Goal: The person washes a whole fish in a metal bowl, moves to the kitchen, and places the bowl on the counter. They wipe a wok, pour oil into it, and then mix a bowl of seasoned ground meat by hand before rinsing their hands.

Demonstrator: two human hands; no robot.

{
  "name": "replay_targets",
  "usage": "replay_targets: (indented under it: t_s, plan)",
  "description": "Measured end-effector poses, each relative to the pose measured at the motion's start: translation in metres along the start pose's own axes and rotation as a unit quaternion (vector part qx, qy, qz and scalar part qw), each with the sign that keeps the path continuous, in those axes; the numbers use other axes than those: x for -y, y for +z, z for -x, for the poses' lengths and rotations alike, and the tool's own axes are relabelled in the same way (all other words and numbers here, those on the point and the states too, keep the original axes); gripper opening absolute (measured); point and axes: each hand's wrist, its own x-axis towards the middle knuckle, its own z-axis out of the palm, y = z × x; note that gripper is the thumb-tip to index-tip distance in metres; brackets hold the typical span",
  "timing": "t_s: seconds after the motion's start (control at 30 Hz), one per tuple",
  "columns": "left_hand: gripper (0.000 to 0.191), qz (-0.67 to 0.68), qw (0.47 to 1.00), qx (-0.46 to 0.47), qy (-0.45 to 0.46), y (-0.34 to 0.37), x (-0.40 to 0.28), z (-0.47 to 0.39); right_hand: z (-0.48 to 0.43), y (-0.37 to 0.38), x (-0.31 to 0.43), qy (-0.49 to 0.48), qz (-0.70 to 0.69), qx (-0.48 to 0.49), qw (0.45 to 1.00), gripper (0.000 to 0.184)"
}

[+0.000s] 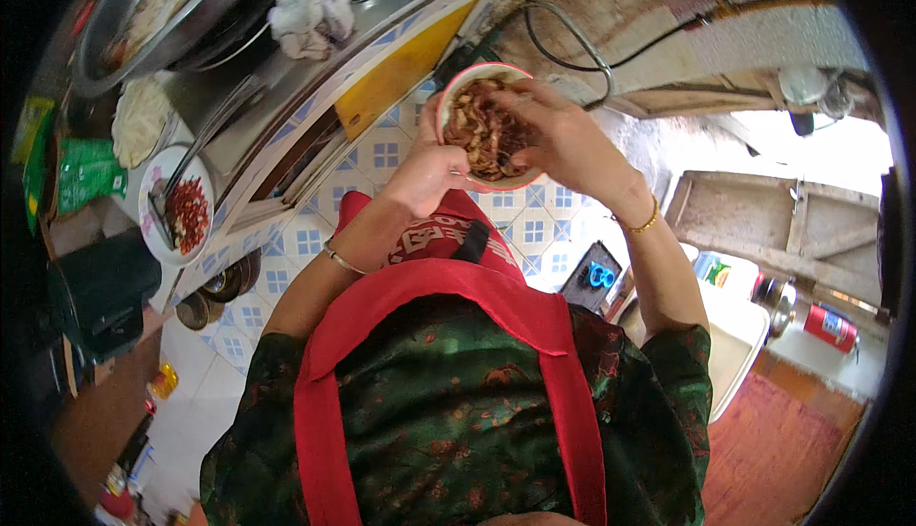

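Note:
My left hand (436, 174) grips a round bowl (507, 184) with a red rim, its thumb over the near edge. Brown, wet-looking meat strips (474, 125) fill the bowl, which is held up in front of my red apron (444, 218). Over the right side of the bowl reaches my right hand (558, 132), its fingers spread and slightly blurred. The fingertips are down at the meat. Whether they pinch any of it, I cannot tell.
On the left counter stands a plate (154, 240) with chopped red chili (189, 215) and a metal utensil. Behind it sit a large metal pan (100, 61), a crumpled white cloth (315, 7) and a green packet (89, 174). A black hose (572, 67) loops at the far side.

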Motion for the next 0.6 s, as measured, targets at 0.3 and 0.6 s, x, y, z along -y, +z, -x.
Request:
replay_targets:
  t_s: [0.3,0.6]
  plan:
    - [0.092,-0.034,0.998,-0.033,-0.030,0.027,-0.005,0.036,-0.003,0.055,-0.004,-0.039,0.035,-0.077,0.996,0.052]
    - [0.088,-0.022,0.995,-0.087,0.039,0.013,-0.009,0.044,-0.008,0.019,0.026,0.031,-0.147,0.058,0.987,0.078]
